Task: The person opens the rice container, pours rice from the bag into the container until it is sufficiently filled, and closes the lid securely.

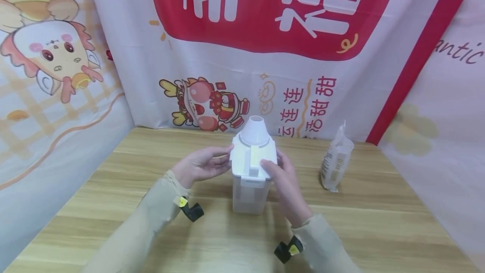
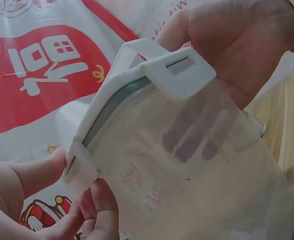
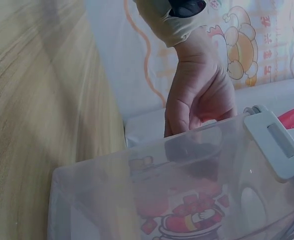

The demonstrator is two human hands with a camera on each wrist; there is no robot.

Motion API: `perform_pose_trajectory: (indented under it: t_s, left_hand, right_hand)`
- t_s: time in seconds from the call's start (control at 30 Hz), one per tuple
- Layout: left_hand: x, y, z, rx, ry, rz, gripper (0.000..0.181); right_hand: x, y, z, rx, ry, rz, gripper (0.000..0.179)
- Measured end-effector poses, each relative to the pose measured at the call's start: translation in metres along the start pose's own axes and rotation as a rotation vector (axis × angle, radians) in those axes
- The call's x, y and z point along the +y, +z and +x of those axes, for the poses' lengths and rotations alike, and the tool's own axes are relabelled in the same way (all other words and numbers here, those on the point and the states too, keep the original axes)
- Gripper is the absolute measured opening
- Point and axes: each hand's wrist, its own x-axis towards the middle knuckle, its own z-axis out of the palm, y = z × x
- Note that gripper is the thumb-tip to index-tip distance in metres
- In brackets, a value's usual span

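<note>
A translucent plastic storage container (image 1: 248, 199) stands upright on the wooden table, with a white lid (image 1: 238, 157) carrying a white cone-shaped cup (image 1: 254, 133). At its left side my left hand (image 1: 206, 164) pinches the lid's side clasp (image 2: 82, 167), thumb above and fingertips below. My right hand (image 1: 286, 184) holds the opposite side, its thumb on top of the lid. Through the clear wall in the left wrist view, the right hand's fingers show pressed along the far side. The right wrist view has the left hand (image 3: 201, 92) partly hidden behind the container.
To the right on the table (image 1: 379, 222) stands a white plastic bag (image 1: 336, 165) with printed lettering. A printed cloth (image 1: 261, 66) in red and white hangs behind the table's back edge, and more patterned cloth (image 1: 64, 129) hangs on the left.
</note>
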Motion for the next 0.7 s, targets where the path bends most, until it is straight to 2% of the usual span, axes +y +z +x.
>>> perform_pose_trajectory:
  t_s: [0.23,0.4,0.5,0.7]
  left_hand:
    - [0.002,-0.009,0.005,-0.044,-0.026,-0.046,0.037]
    - [0.003,-0.014,0.008,-0.073,-0.038,-0.061,0.045]
    - [0.003,-0.015,0.009,-0.081,-0.035,-0.045,0.047]
    - [0.007,-0.009,0.008,-0.032,0.006,0.041,0.045]
  right_hand:
    - [-0.003,-0.001,0.001,0.0,0.005,0.05,0.066]
    - [-0.004,0.002,0.002,0.013,0.007,0.042,0.065]
    - [-0.004,0.004,0.002,0.019,0.006,0.047,0.066]
    - [-0.005,0.004,0.001,0.017,-0.005,0.061,0.066]
